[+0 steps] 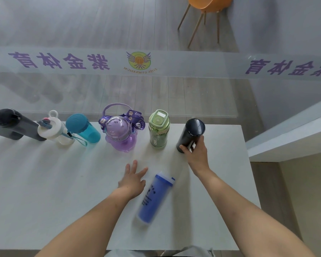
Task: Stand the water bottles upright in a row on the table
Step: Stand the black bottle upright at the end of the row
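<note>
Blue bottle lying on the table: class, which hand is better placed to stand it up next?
Probably the left hand: it is open, free and right beside the blue bottle. The right hand is busy gripping the black bottle.

I'm seeing a matt white bench (44, 182), a translucent blue plastic bottle (153, 199), a glossy dark flask (191, 134), and a clear green plastic bottle (158, 130).

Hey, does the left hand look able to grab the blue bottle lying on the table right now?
Probably yes. The left hand is open and empty, right beside the blue bottle, which lies on its side with nothing between them. The right hand is busy holding the dark bottle.
</note>
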